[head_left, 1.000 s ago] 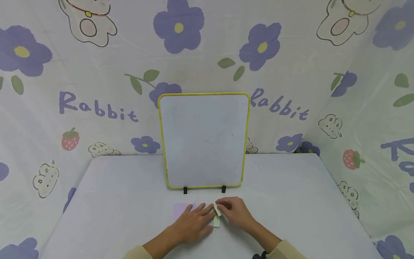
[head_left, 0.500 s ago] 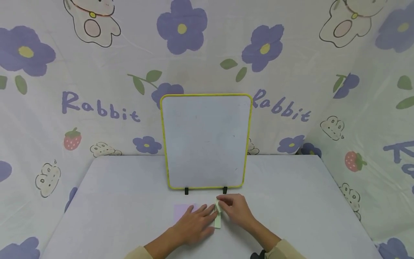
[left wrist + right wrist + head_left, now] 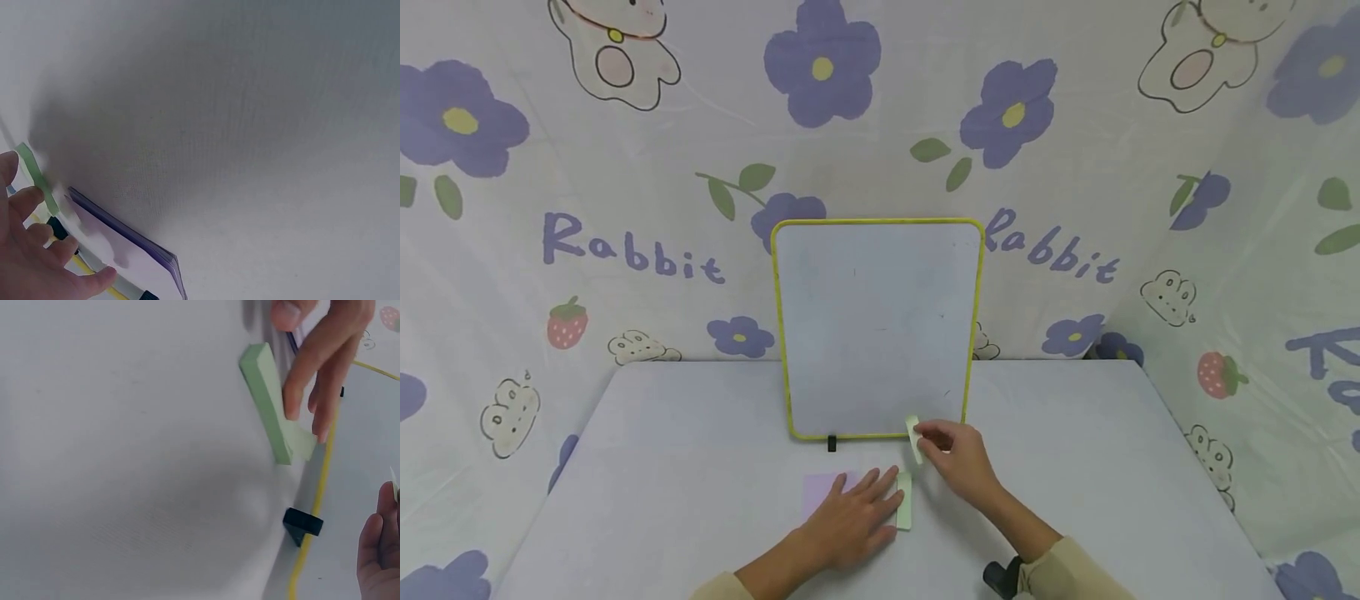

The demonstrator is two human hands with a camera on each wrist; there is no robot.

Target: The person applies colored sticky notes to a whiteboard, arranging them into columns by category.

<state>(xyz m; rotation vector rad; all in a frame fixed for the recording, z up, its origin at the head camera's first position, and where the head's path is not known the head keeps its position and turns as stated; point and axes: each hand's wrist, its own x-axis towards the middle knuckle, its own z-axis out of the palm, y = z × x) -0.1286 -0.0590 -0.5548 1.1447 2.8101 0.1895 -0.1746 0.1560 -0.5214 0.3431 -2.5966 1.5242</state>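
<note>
My right hand (image 3: 958,462) pinches a narrow pale-green sticky note (image 3: 913,440) between thumb and fingers, raised in front of the lower right of the whiteboard (image 3: 878,333). My left hand (image 3: 853,517) lies with fingers spread, fingertips touching the narrow green sticky note pad (image 3: 905,502). Part of a purple sticky note pad (image 3: 822,492) shows beside and beneath that hand. In the right wrist view, the green pad (image 3: 265,400) appears as a thick block, with left fingers against it. The left wrist view shows the purple pad's layered edge (image 3: 125,231).
The whiteboard has a yellow frame and stands upright on black feet (image 3: 832,443) on a white-covered table (image 3: 700,450). A patterned cloth (image 3: 880,158) hangs behind it. A black wrist device (image 3: 1000,577) is on the right wrist.
The pale-green note has come away from the green pad in my right hand, which has moved up and forward toward the whiteboard. My left hand stays in place.
</note>
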